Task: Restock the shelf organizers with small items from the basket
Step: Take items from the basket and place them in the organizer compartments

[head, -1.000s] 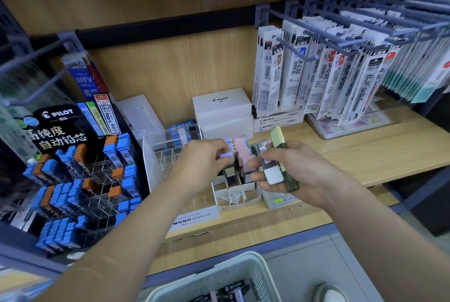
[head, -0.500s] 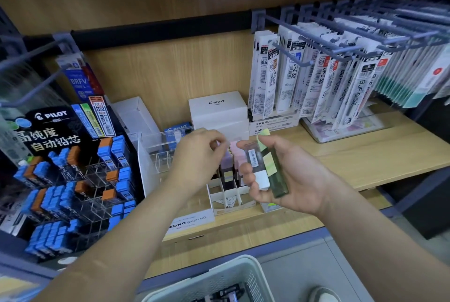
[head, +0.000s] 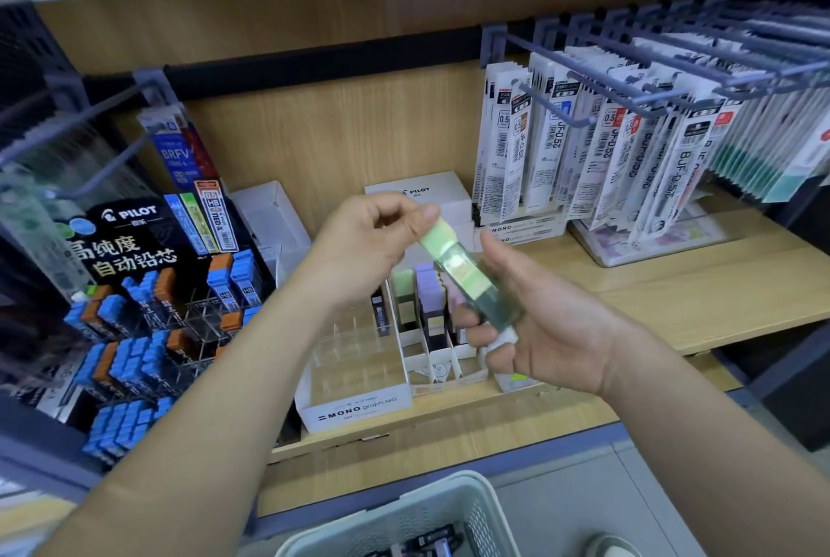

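Green lead case (head: 478, 287) held over the organizer (head: 433, 359): left hand (head: 368, 251) pinches its pale cap, right hand (head: 557, 327) curls round the body. Likely light, rigid, slick plastic; grip flat sides, not cap.

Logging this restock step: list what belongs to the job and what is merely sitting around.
Part of the job:
- left hand and right hand, both holding the green lead case
- white divider organizer, partly filled
- basket

Just sitting there:
- hanging refill packs
- Pilot lead display
- white Pilot box
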A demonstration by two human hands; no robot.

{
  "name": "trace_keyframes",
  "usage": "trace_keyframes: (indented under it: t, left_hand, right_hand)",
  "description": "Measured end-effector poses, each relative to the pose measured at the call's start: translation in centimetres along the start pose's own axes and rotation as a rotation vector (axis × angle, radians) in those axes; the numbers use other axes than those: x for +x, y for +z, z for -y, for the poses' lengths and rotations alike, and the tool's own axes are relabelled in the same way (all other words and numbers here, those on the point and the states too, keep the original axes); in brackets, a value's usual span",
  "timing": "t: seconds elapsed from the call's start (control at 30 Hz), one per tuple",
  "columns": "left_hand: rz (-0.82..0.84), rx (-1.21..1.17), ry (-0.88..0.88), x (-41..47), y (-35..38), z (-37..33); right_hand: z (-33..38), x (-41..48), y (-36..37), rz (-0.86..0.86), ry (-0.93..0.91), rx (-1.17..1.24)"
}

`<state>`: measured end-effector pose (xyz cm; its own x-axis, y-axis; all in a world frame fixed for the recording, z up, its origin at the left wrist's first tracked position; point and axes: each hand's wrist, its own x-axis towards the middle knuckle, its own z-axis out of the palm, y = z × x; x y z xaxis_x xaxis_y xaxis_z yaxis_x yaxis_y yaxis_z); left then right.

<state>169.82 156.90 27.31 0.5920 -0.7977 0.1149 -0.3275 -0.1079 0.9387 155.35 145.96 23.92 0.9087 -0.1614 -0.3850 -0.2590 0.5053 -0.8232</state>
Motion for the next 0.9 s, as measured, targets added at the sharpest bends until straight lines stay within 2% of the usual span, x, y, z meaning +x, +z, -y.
trace_keyframes:
  t: [0.17, 0.27, 0.37, 0.57, 0.7, 0.9]
  left_hand:
    - [-0.020, -0.050, -0.078, 0.0, -1.6, -0.1]
    - [-0.072, -0.037, -0.041, -0.2, -2.6, -0.4]
    - [-0.180, 0.206, 0.040, -0.1, -3.8, -0.5]
    - [-0.164, 0.730, 0.162, -0.2, -2.5, 2.5]
    - [-0.147, 0.815, 0.219, 0.2, -1.3, 4.7]
    - [-0.111, 0.780, 0.151, 0.3, -0.6, 5.8]
  right_hand:
    - [-0.1, -0.2, 0.1, -0.138, -0.109, -0.128]
    - [0.0, 0.2, 0.2, -0.335, -0.134, -0.143]
    - [0.5, 0.4, -0.3, -0.491, -0.153, -0.048]
    - [0.5, 0.2, -0.5, -0.497, -0.189, 0.026]
    - [0.4, 0.1, -0.2, -0.481, -0.197, 0.024]
    - [0.5, -0.2, -0.2, -0.463, -0.189, 0.012]
